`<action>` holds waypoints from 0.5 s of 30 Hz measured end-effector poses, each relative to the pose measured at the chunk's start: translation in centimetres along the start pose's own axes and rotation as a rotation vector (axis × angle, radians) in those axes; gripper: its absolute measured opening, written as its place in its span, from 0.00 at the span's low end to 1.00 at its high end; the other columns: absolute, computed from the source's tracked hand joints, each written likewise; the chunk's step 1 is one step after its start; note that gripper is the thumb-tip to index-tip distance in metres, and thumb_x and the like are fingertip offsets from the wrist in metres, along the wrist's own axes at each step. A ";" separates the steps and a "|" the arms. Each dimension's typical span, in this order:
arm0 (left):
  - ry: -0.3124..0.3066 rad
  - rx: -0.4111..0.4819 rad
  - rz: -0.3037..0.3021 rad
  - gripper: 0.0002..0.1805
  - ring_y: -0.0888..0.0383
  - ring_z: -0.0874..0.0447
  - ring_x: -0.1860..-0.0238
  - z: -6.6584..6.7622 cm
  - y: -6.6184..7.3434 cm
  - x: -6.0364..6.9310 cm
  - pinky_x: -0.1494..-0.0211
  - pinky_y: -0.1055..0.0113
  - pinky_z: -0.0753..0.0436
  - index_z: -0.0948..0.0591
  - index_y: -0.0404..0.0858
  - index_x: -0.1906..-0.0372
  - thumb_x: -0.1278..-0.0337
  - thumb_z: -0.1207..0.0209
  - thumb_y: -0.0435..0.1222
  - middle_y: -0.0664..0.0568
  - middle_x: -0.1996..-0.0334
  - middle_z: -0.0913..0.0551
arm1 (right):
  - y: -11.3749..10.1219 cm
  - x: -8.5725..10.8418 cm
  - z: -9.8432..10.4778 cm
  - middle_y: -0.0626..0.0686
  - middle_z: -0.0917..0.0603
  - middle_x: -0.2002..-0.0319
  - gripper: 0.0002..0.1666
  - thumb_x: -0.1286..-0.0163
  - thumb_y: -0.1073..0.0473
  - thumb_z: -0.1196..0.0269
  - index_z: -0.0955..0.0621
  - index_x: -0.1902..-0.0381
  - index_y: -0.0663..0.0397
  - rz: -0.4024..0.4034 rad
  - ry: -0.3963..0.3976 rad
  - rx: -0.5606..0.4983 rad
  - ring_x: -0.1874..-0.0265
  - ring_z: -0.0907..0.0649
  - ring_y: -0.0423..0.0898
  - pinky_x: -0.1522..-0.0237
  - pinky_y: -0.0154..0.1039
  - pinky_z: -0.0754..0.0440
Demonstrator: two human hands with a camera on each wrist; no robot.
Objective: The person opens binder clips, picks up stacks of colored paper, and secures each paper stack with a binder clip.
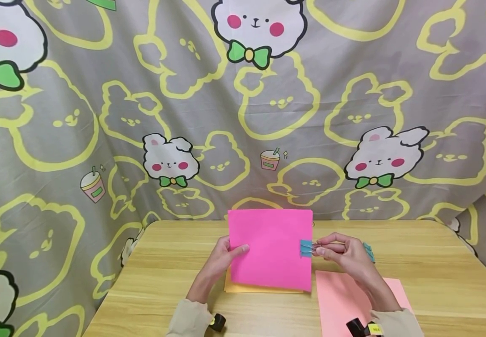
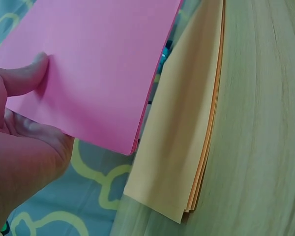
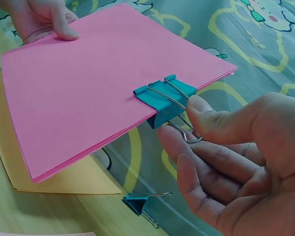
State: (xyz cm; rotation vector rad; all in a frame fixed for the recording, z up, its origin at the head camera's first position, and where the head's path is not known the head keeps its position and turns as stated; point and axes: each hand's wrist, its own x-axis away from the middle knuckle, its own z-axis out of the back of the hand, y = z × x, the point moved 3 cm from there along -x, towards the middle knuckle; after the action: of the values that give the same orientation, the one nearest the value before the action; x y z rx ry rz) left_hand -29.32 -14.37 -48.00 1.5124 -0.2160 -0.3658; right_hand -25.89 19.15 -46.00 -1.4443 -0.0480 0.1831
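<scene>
A stack of bright pink paper point(image 1: 268, 252) is held up off the table. My left hand point(image 1: 223, 257) grips its left edge, thumb on the front face and the other fingers behind. On the right edge sits a teal binder clip point(image 3: 166, 101), its body around the sheets. Thumb and fingers of my right hand point(image 1: 345, 255) pinch the clip's wire handles. The right wrist view shows one handle over the paper side and another hanging loose below near the fingertips. Several sheets make up the stack, as its edge shows in the right wrist view.
Under the pink stack lies a pile of orange-yellow paper point(image 2: 174, 132). Light pink paper point(image 1: 339, 299) lies to the right, below my right forearm. Another teal binder clip point(image 3: 136, 202) stands on the wooden table point(image 1: 163, 267). A patterned curtain point(image 1: 226, 117) hangs behind.
</scene>
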 end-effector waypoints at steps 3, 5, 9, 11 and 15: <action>-0.021 0.002 -0.006 0.15 0.58 0.13 0.61 0.0 0.0 0.1 0.54 0.64 0.16 0.23 0.24 0.43 0.28 0.41 0.30 0.47 0.59 0.12 | 0.1 0.0 0.0 0.62 0.11 0.55 0.16 0.30 0.62 0.31 0.19 0.53 0.72 0.006 0.003 0.003 0.59 0.10 0.46 0.56 0.42 0.14; -0.028 0.003 -0.006 0.15 0.58 0.13 0.61 -0.1 0.0 0.1 0.54 0.65 0.16 0.23 0.24 0.44 0.28 0.41 0.30 0.48 0.60 0.13 | 0.1 0.0 0.0 0.63 0.11 0.54 0.16 0.30 0.62 0.31 0.19 0.53 0.72 0.011 0.001 0.007 0.59 0.10 0.45 0.56 0.42 0.14; -0.026 0.001 0.003 0.16 0.58 0.14 0.61 -0.2 0.1 0.1 0.54 0.65 0.17 0.23 0.23 0.43 0.28 0.41 0.30 0.47 0.60 0.13 | 0.2 0.0 0.0 0.63 0.11 0.53 0.16 0.30 0.62 0.31 0.19 0.52 0.72 0.010 -0.004 0.008 0.57 0.10 0.45 0.55 0.41 0.14; -0.022 0.002 0.006 0.16 0.58 0.14 0.61 -0.2 0.1 0.2 0.54 0.65 0.17 0.23 0.23 0.43 0.27 0.42 0.30 0.46 0.60 0.13 | 0.2 0.0 0.0 0.64 0.12 0.53 0.16 0.30 0.62 0.31 0.19 0.52 0.72 0.008 -0.005 0.006 0.57 0.10 0.45 0.54 0.40 0.14; -0.015 0.006 0.008 0.15 0.58 0.14 0.61 -0.2 0.1 0.1 0.53 0.65 0.17 0.23 0.24 0.43 0.27 0.42 0.30 0.46 0.59 0.13 | 0.1 0.0 0.0 0.64 0.12 0.52 0.17 0.30 0.63 0.31 0.20 0.52 0.72 -0.005 0.002 -0.002 0.57 0.10 0.44 0.54 0.37 0.15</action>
State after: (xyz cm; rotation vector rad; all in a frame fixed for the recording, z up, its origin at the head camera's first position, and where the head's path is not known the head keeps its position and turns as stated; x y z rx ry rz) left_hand -29.09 -14.20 -47.93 1.5144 -0.2348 -0.3705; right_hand -25.87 19.14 -46.12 -1.4466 -0.0500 0.1775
